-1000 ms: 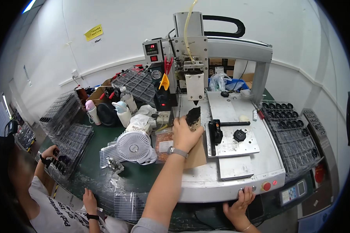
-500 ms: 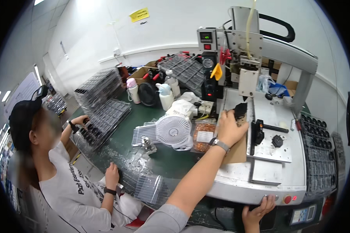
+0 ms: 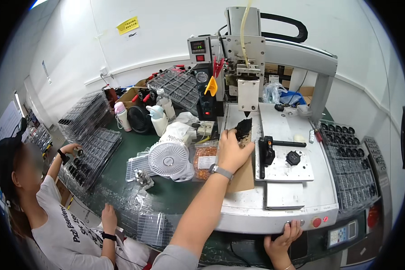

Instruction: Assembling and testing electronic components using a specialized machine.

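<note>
My left hand (image 3: 235,150), wearing a watch, is beneath the dispensing machine's nozzle (image 3: 247,114). Its fingers are bent at the edge of a brown piece of cardboard (image 3: 244,177) with a ragged black lump (image 3: 244,128) at the far end, and seem closed on it; the underside of the grip is hidden. At the machine's front panel (image 3: 247,221), my right hand (image 3: 283,238) has its fingertips up against the small buttons, thumb apart. Right of the cardboard, a black round part (image 3: 293,157) sits on a white plate beside a black clamp (image 3: 266,152).
Left of the machine are a white fan (image 3: 168,160), a bag of orange granules (image 3: 205,160), bottles (image 3: 159,120) and stacked clear trays (image 3: 85,118). A co-worker (image 3: 72,225) sits at left, one hand at a tray. Trays of black round parts (image 3: 344,139) stand at right.
The view has turned to the right, so everything appears further left. Both hands keep nearly the same places on the machine. The co-worker's hand stays by the tray.
</note>
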`<move>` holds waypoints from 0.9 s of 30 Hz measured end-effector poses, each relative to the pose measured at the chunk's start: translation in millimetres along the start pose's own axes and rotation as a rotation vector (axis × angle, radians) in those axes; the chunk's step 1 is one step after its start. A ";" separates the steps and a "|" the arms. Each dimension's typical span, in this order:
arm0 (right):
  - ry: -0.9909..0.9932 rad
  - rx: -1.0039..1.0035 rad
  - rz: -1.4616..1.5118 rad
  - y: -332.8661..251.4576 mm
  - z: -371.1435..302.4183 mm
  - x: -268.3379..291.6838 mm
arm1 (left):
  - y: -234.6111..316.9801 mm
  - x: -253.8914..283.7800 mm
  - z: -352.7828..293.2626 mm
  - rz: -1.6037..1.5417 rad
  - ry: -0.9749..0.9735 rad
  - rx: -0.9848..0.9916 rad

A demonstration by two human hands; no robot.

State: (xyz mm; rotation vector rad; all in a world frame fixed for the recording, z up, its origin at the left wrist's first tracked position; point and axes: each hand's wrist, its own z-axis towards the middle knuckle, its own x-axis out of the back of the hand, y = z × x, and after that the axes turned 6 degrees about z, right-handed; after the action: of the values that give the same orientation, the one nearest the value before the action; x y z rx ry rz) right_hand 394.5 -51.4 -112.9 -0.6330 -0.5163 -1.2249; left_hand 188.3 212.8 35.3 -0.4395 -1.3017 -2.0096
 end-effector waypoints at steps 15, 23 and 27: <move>0.012 0.009 0.015 0.5 -0.4 0.6 | -3.2 -0.5 0.9 -0.069 0.014 -0.047; -0.004 0.005 0.013 -0.3 1.1 2.4 | -2.6 0.5 2.2 -0.149 0.041 -0.047; -0.002 0.009 0.020 -1.4 0.8 1.9 | -5.7 0.0 2.4 -0.101 0.082 -0.023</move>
State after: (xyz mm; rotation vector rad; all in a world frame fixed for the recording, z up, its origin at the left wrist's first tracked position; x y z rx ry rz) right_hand 393.7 -52.4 -110.8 -0.6305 -0.5160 -1.2030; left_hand 184.1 216.4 32.6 -0.3035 -1.2744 -2.1055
